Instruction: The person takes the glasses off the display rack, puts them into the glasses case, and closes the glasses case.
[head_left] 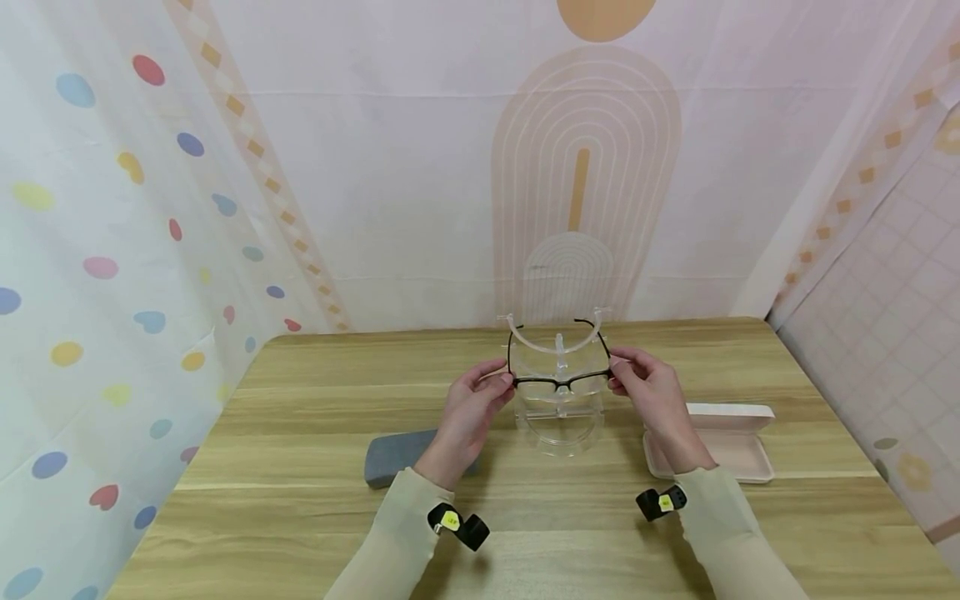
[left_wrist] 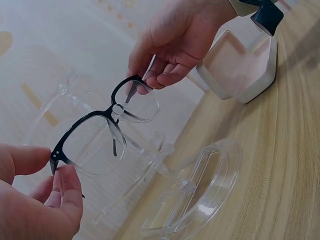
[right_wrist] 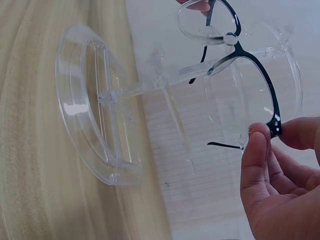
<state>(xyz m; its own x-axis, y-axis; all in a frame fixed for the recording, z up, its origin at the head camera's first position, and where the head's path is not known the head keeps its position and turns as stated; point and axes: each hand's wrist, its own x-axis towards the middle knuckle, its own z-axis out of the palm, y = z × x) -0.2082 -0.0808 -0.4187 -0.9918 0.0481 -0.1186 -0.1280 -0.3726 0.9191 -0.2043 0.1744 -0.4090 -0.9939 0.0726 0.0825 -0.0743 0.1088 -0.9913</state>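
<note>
A pair of black half-rim eyeglasses [head_left: 557, 384] is held level by both hands in front of a clear plastic display stand [head_left: 558, 433]. My left hand [head_left: 472, 408] pinches the left hinge corner between thumb and fingers. At the opposite corner my right hand [head_left: 654, 400] pinches the frame the same way. The temples are unfolded and point away from me, toward the stand's upper curved arms. In the right wrist view the stand's round base [right_wrist: 75, 107] rests on the table, and the eyeglasses [right_wrist: 267, 85] overlap its upright post.
An open pale pink glasses case [head_left: 731, 446] lies on the wooden table [head_left: 300, 417] to the right, partly behind my right wrist. A closed grey glasses case [head_left: 393, 458] sits at left, partly covered by my left forearm. A patterned curtain [head_left: 405, 183] hangs behind the table.
</note>
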